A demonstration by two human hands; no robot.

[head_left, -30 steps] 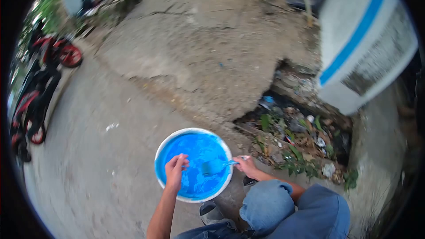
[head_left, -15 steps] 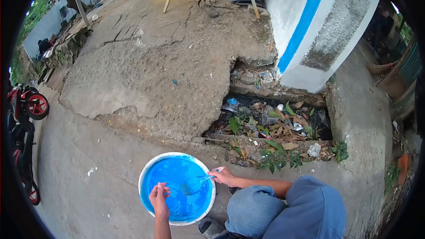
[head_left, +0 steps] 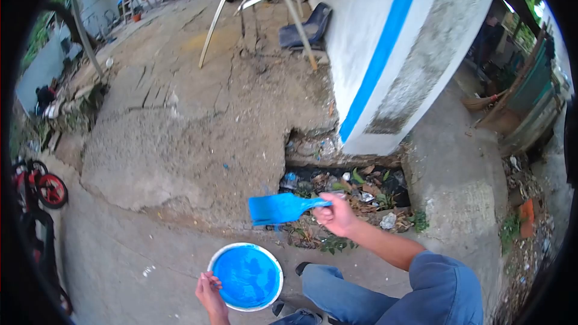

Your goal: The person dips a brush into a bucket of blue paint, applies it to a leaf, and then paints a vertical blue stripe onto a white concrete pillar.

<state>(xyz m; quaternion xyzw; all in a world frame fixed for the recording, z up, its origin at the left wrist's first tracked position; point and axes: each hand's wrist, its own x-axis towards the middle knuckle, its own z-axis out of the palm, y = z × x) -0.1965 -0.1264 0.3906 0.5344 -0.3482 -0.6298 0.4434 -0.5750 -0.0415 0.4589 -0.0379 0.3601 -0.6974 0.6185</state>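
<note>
My right hand [head_left: 336,215] grips the handle of a wide paintbrush [head_left: 278,209], coated in blue paint from bristles to handle. The brush is level in the air, bristles to the left, above and beyond the paint bucket. That round white-rimmed bucket [head_left: 280,277] of blue paint is in front of my legs. At its left rim is my left hand [head_left: 209,290], fingers curled and pressed together; what they hold, if anything, is hidden. A white wall corner [head_left: 361,121] with a painted blue stripe [head_left: 385,39] stands ahead to the right.
An open drain pit [head_left: 385,189] with leaves and litter lies between me and the wall. Farther back are a dark plastic chair [head_left: 307,27] and pale trestle legs [head_left: 215,24]. A red-wheeled motorbike [head_left: 51,189] stands left, a broom [head_left: 478,102] right.
My right hand has lifted the brush out of the bucket, up and forward. The view has risen and tilted up, so the bucket looks smaller. My left hand now appears at the left rim.
</note>
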